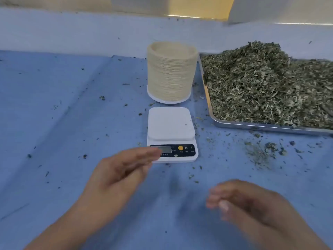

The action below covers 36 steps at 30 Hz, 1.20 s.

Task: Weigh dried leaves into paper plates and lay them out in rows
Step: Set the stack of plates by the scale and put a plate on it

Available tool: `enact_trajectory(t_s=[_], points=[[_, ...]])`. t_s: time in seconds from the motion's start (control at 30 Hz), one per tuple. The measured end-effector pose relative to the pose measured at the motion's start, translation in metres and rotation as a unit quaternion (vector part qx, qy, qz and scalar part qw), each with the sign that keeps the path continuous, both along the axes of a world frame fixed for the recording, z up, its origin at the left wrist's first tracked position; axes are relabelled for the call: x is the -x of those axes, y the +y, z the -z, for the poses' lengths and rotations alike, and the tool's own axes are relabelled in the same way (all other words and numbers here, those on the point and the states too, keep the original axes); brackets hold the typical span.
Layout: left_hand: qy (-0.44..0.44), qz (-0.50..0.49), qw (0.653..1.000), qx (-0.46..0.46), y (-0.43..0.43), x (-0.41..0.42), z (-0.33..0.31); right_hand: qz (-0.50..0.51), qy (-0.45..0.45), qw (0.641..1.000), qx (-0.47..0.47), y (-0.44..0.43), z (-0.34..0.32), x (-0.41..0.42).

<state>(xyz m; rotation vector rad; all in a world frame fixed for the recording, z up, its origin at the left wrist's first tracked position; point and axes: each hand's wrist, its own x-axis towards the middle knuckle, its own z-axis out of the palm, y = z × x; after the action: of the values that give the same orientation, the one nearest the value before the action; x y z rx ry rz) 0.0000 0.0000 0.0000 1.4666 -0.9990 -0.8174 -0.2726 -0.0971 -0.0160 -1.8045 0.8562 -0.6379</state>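
A white digital scale (171,123) stands in the middle of the blue cloth, its platform bare. Just behind it rises a tall stack of cream paper plates (172,73). To the right, a metal tray (252,124) holds a large heap of dried green leaves (270,83). My left hand (122,170) hovers in front of the scale's left corner, fingers stretched toward the display and holding nothing. My right hand (248,202) is lower right, blurred, with fingers loosely bent and nothing in them.
The blue cloth (63,114) covers the table and runs up a low wall at the back. Leaf crumbs are scattered over it, thickest in a patch (264,152) in front of the tray.
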Motion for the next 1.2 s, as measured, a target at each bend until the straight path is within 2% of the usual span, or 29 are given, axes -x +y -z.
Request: enact_trajectory(t_s=[0.03,0.1,0.2,0.3,0.43,0.6,0.8,0.97,1.2], points=[[-0.032,-0.015,0.999,0.013,-0.021,-0.006,0.003,0.007,-0.013,1.000,0.018,-0.014,-0.001,-0.020],[-0.089,-0.038,0.995,-0.016,-0.059,-0.020,0.008,0.036,0.003,0.998,0.058,-0.039,-0.005,-0.058],[-0.170,-0.059,0.982,-0.053,-0.112,-0.035,0.022,0.048,0.084,0.988,0.118,-0.072,0.002,-0.098],[-0.144,-0.088,0.983,-0.074,-0.140,-0.043,0.037,0.006,0.158,0.973,0.170,-0.099,0.017,-0.123],[-0.041,-0.105,0.991,-0.067,-0.154,-0.044,0.045,-0.007,0.154,0.985,0.083,-0.119,0.028,-0.132],[0.002,-0.119,0.992,-0.044,-0.153,-0.045,0.047,-0.028,0.123,0.990,0.060,-0.123,0.032,-0.124],[-0.015,-0.114,0.992,-0.044,-0.153,-0.041,0.045,-0.043,0.110,0.991,0.067,-0.125,0.035,-0.123],[-0.025,-0.107,0.993,-0.050,-0.153,-0.041,0.043,-0.060,0.057,0.996,-0.033,-0.130,0.032,-0.119],[-0.029,-0.120,0.992,-0.039,-0.157,-0.040,0.047,-0.087,0.048,0.994,-0.054,-0.135,0.033,-0.117]])
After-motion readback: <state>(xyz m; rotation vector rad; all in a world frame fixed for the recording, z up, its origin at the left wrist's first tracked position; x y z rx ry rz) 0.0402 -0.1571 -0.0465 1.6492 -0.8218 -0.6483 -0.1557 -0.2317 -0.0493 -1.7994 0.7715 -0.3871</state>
